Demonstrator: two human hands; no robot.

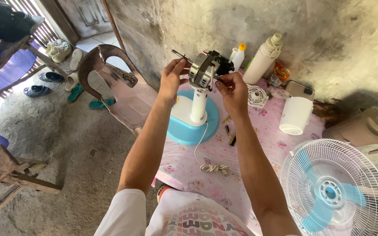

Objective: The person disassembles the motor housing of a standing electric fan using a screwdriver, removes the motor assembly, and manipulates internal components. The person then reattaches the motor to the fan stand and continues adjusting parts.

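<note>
Fingers (181, 66) of both hands closed on the bare fan motor (203, 70) atop its white-and-blue stand (193, 118).

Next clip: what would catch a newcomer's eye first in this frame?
Dead centre, the left hand and right hand grip a bare fan motor atop a white stand on a blue base, standing on a pink flowered tablecloth. At lower right lies the detached white grille with blue blades. Bottles line the rough wall behind.
</note>
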